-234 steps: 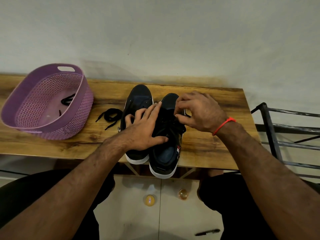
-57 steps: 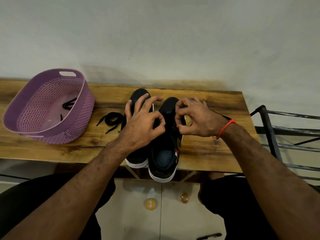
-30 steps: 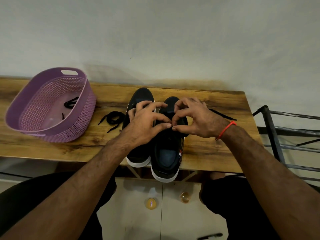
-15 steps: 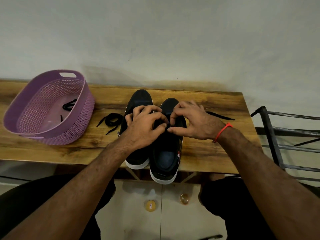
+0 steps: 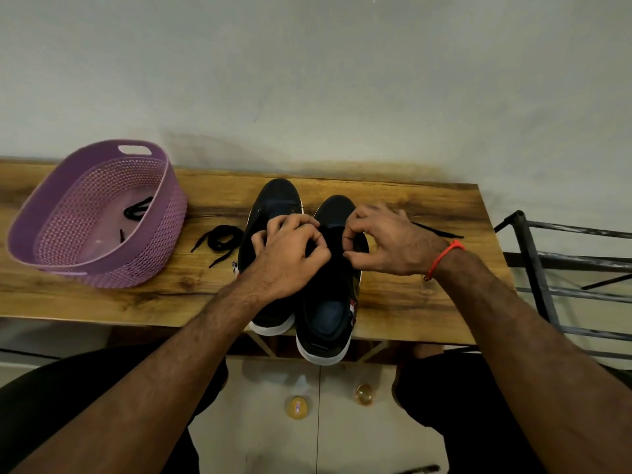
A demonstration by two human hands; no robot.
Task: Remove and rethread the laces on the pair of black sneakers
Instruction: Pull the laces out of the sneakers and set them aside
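Two black sneakers with white soles stand side by side on the wooden table [image 5: 410, 302], toes toward the wall. On the right sneaker [image 5: 328, 302] both hands work at the eyelets. My left hand [image 5: 290, 254] has its fingers curled over the left edge of the lacing area. My right hand [image 5: 386, 244] pinches the black lace [image 5: 437, 231], whose free end trails right across the table. The left sneaker [image 5: 277, 200] is partly hidden under my left hand. A loose black lace [image 5: 219, 239] lies coiled left of the shoes.
A purple perforated basket [image 5: 102, 268] at the table's left holds a short black lace piece [image 5: 136, 208]. A black metal rack [image 5: 564, 268] stands at the right. Both heels overhang the table's near edge. Two small round things [image 5: 297, 407] lie on the floor.
Over the last second my hands shifted slightly apart on the right sneaker, the right hand drawing back to the right with the lace. The sneakers, the loose lace and the basket stayed put.
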